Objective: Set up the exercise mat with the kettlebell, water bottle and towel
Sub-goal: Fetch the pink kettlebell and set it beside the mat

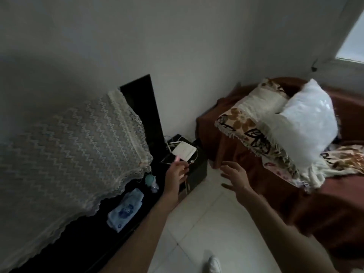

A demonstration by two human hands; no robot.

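No exercise mat, kettlebell or water bottle shows in the head view. My left hand [176, 174] reaches forward to the edge of a white flat box [184, 152] on a low dark stand [197, 172]. A small pale pink tip shows at its fingers; I cannot tell whether it is a held thing or a fingertip. My right hand [234, 175] hovers over the white tiled floor [199, 219], palm down, fingers spread, holding nothing. A blue-and-white folded cloth or packet [126, 209] lies on the dark ledge at the left.
A lace-covered piece of furniture [69, 146] fills the left. A bed with a brown cover [315, 203], patterned pillows [246, 123] and a white pillow [307, 123] stands at the right. Cables lie by the white box. A window [354, 40] is at the top right.
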